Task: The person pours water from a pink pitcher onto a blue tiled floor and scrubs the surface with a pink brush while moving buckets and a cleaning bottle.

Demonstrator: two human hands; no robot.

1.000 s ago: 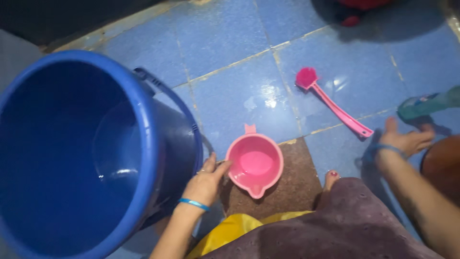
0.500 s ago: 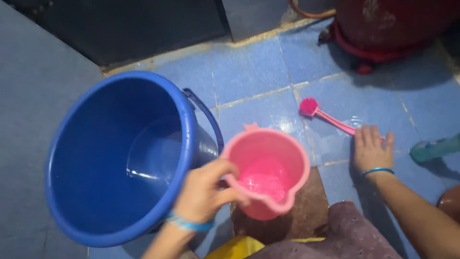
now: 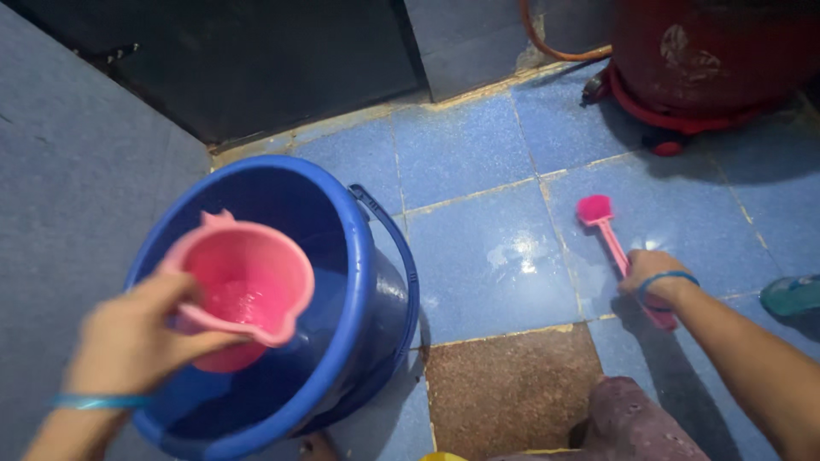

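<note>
My left hand (image 3: 132, 341) grips a pink plastic mug (image 3: 243, 282) by its handle and holds it over the open blue bucket (image 3: 359, 256), which has water inside. A little water sits in the mug. My right hand (image 3: 653, 275) is closed on the handle of a pink long-handled brush (image 3: 598, 218) that lies on the wet blue floor tiles, its head pointing away from me. Both wrists wear thin blue bands.
A red drum (image 3: 709, 60) on a red base stands at the back right with an orange hose beside it. A dark door fills the back. A brown tile (image 3: 512, 384) lies near my knee. A green slipper (image 3: 793, 294) shows at the right edge.
My left hand lifted the pink mug off the brown tile and carried it left over the bucket. My right hand moved onto the brush handle and closed on it.
</note>
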